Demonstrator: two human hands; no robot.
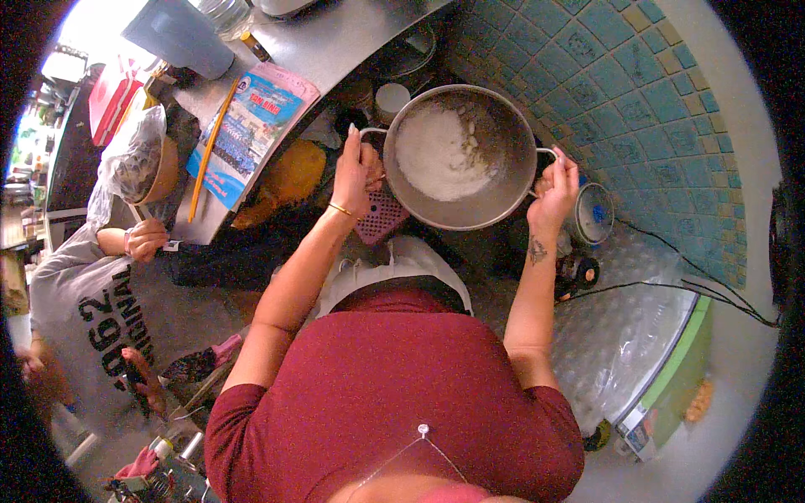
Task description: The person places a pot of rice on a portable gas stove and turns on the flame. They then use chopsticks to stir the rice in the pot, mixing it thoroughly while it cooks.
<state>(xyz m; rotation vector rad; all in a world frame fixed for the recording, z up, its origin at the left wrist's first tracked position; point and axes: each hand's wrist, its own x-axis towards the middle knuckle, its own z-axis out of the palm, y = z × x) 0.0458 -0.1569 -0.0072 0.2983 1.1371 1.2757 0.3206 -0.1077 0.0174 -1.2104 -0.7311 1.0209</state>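
A wide metal pot (462, 214) with two loop handles hangs between my hands in front of me. White powder or grains (440, 151) lie in it, heaped toward its left side, with small lumps near the upper middle. My left hand (360, 173) grips the left handle, thumb upward. On the other side my right hand (555, 185) is closed around the right handle. Below the pot's left edge shows a pink perforated plastic piece (380, 217).
A metal counter (339, 44) at upper left holds a booklet (251, 126), an orange pencil-like stick (210, 157) and a grey-blue container (179, 38). Another person (94, 302) is at the left. A tiled wall (648, 126), black cables (654, 284) and bubble wrap (604, 339) are at right.
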